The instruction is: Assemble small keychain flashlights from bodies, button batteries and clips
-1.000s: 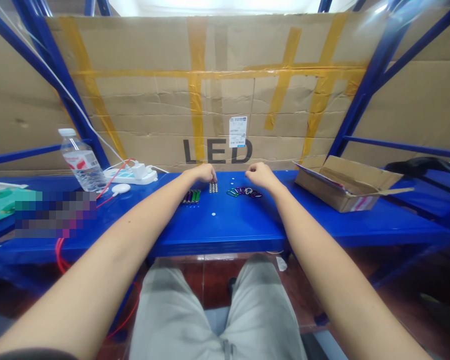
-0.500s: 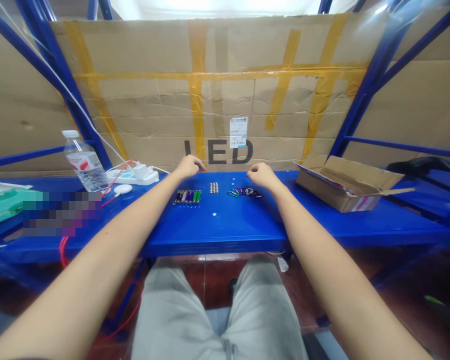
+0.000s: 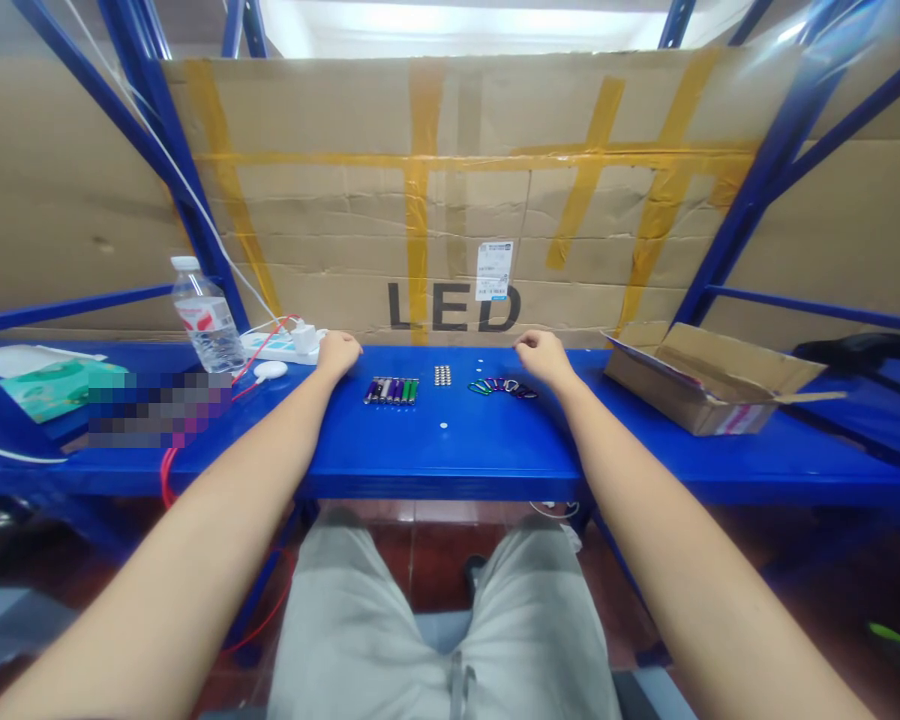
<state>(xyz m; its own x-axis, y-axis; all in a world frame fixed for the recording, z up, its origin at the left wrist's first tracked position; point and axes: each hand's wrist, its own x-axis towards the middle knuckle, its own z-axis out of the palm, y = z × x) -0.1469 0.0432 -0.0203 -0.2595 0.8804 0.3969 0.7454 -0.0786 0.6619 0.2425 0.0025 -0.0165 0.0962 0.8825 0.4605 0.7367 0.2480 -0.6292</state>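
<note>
My left hand (image 3: 337, 354) rests curled on the blue shelf (image 3: 450, 450), just left of a row of small coloured cylinders (image 3: 391, 390). Its fingers are closed and I cannot see anything in them. My right hand (image 3: 541, 354) lies curled on the shelf just behind a cluster of coloured carabiner clips (image 3: 502, 387). A small block of silvery pieces (image 3: 442, 375) sits between the cylinders and the clips. A few white dots (image 3: 443, 425) lie loose on the shelf.
A water bottle (image 3: 207, 318), a white power strip (image 3: 285, 344) with red and white cables, and a white puck (image 3: 270, 371) stand at the left. An open cardboard box (image 3: 709, 378) sits at the right. A taped cardboard wall marked LED (image 3: 454, 305) closes the back.
My left hand has slid left, from the silvery pieces past the cylinders toward the power strip. The right hand has stayed by the clips. The view has shifted.
</note>
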